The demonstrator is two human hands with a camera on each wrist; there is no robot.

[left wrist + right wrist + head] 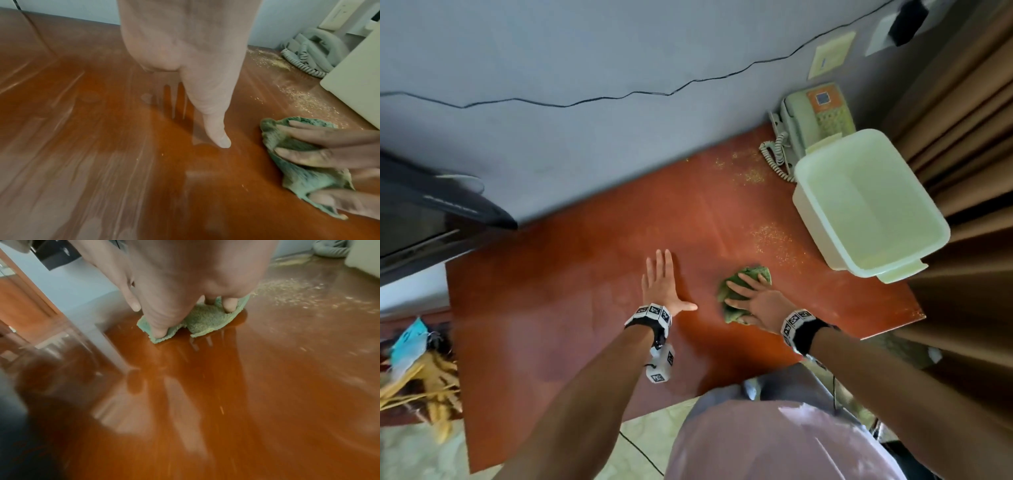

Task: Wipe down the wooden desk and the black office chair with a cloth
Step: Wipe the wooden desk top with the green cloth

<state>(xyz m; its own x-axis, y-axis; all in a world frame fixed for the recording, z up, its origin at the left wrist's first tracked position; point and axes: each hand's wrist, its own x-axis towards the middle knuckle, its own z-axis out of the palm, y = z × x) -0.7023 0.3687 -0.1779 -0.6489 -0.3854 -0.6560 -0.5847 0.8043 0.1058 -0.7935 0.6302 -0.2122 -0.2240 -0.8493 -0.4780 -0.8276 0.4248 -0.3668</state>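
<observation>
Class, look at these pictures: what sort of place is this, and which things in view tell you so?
Probably a small office or study: a wooden desk against a wall, a corded desk telephone on it, and brown curtains beside it.

No word, brand or number can be read anywhere. The telephone [814,120] at the far right of the tabletop [571,308] carries a small dark panel and a keypad — too blurred to make out. The wrist bands [650,313], nearer than the telephone, bear only black-and-white square code patterns — no letters.
</observation>
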